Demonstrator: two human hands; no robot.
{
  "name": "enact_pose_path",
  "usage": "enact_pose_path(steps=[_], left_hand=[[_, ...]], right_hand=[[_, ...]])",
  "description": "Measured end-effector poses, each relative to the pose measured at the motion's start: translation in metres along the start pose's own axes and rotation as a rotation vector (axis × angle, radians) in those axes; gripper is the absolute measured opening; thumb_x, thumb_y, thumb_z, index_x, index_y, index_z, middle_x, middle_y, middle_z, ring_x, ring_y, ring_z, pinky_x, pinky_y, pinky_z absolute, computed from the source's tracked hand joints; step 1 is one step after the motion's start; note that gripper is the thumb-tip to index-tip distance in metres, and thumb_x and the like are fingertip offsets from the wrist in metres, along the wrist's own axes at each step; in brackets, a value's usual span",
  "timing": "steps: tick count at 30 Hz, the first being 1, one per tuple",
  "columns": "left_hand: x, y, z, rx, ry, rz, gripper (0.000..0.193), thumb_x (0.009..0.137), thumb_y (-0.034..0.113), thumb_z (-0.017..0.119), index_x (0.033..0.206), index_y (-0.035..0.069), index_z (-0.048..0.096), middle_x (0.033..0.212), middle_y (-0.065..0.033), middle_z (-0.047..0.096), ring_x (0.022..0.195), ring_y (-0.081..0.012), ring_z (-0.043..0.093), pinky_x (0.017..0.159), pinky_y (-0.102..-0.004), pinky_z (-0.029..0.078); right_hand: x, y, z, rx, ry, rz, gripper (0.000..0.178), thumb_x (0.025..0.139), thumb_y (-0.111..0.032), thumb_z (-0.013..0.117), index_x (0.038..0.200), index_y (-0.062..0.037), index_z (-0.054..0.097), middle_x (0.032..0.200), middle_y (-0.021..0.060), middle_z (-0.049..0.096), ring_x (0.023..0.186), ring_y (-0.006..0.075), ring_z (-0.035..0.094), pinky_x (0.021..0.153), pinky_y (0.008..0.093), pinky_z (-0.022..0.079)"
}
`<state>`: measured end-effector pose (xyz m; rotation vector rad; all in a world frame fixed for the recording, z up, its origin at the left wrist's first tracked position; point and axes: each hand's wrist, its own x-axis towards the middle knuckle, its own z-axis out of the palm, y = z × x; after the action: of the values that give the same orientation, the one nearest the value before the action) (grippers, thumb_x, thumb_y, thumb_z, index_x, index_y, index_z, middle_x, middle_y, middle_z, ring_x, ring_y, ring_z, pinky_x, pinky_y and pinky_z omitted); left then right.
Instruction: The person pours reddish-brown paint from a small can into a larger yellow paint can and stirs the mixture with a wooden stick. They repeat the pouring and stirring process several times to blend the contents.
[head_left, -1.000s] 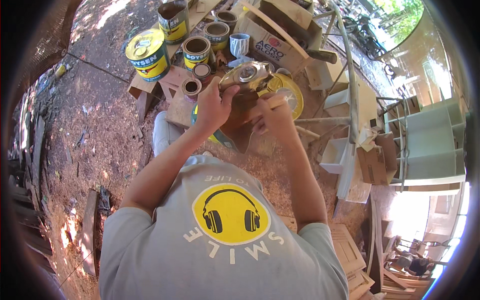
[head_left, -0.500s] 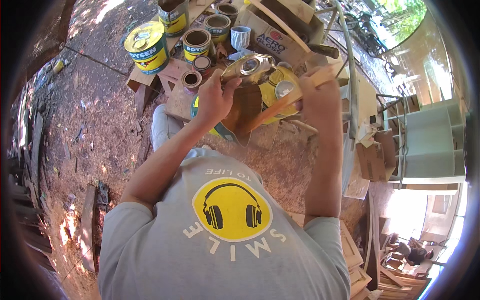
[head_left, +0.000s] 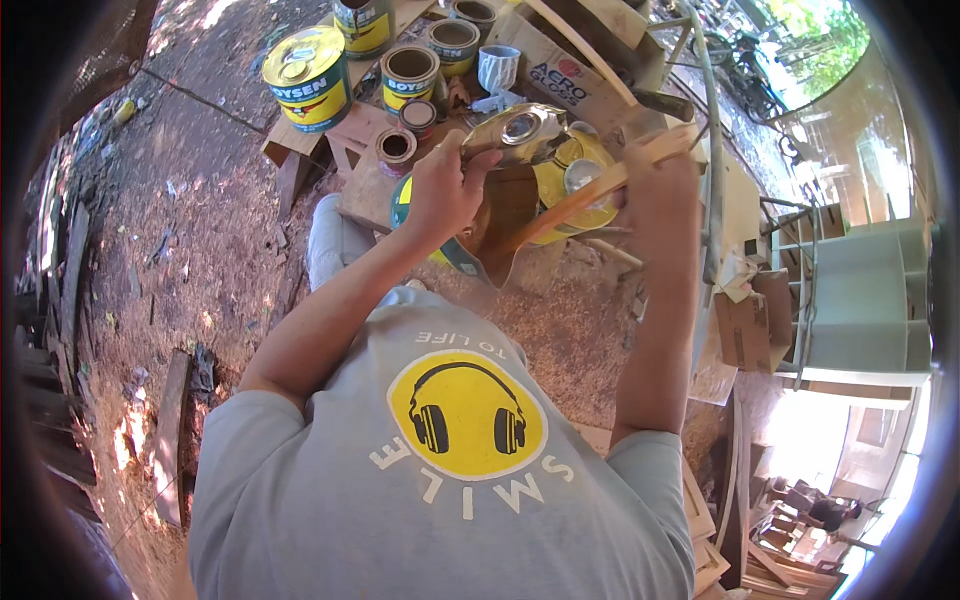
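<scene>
Brown liquid (head_left: pixel 508 205) shows inside an open paint can (head_left: pixel 462 256) in front of me. Its metal top (head_left: pixel 518 126) is bent up at the far side. My left hand (head_left: pixel 447 188) is closed on the edge of that raised top, thumb toward me. A flat wooden stick (head_left: pixel 575 204) slants down into the liquid from the right. Around its upper end my right hand (head_left: pixel 660 172) is closed, blurred by motion. Just behind the can, to the right, is a yellow-topped can (head_left: pixel 592 165), partly hidden by the stick.
Several used paint cans (head_left: pixel 408 75) stand at the far left of the low table, with a closed yellow-and-green can (head_left: pixel 306 80) outermost. A pale cup (head_left: pixel 497 68) and a cardboard box (head_left: pixel 560 65) sit behind. Boxes (head_left: pixel 755 318) and shelves (head_left: pixel 860 290) line the right.
The view has shifted slightly, so the cans appear a little farther right. My right hand and the stick have moved a little to the right; the left hand keeps its hold on the raised top.
</scene>
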<state>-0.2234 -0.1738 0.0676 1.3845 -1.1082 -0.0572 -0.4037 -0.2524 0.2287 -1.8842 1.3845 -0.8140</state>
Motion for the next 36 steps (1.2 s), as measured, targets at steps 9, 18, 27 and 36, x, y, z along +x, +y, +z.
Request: enact_pose_path(steps=[9,18,27,36], left_hand=[[-0.003,-0.007,0.0,0.032,-0.008,0.023,0.032,0.096,0.028,0.074,0.095,0.001,0.058,0.075,-0.0197,0.067,0.064,-0.0401,0.066,0.056,-0.0447,0.05],[-0.003,0.002,-0.003,0.098,-0.042,-0.021,0.034,0.096,0.029,0.075,0.093,0.001,0.056,0.074,-0.0199,0.065,0.064,-0.039,0.065,0.056,-0.0449,0.049],[-0.002,-0.007,-0.001,0.02,-0.035,-0.012,0.033,0.095,0.028,0.075,0.097,0.0,0.058,0.075,-0.0199,0.066,0.065,-0.0398,0.065,0.057,-0.045,0.049],[-0.004,-0.01,0.0,0.055,-0.062,-0.048,0.034,0.095,0.028,0.076,0.097,0.0,0.058,0.075,-0.0209,0.067,0.064,-0.0401,0.066,0.055,-0.0446,0.05]], right_hand=[[0.006,-0.019,-0.019,-0.084,-0.086,0.124,0.018,0.095,-0.015,0.057,0.097,0.0012,0.063,0.058,0.0074,0.061,0.038,0.0122,0.052,0.035,0.0274,0.036],[0.001,-0.01,-0.011,-0.038,-0.097,0.125,0.016,0.096,-0.015,0.059,0.097,0.0002,0.063,0.058,0.0064,0.06,0.038,0.0114,0.051,0.035,0.0267,0.037],[-0.009,-0.008,-0.002,0.007,-0.169,0.131,0.015,0.096,-0.015,0.057,0.097,-0.0007,0.062,0.06,0.0076,0.062,0.038,0.0116,0.052,0.036,0.027,0.038],[-0.012,-0.012,0.004,-0.014,-0.058,0.029,0.022,0.093,-0.013,0.054,0.09,0.005,0.066,0.06,0.0099,0.064,0.047,0.0144,0.061,0.045,0.0321,0.049]])
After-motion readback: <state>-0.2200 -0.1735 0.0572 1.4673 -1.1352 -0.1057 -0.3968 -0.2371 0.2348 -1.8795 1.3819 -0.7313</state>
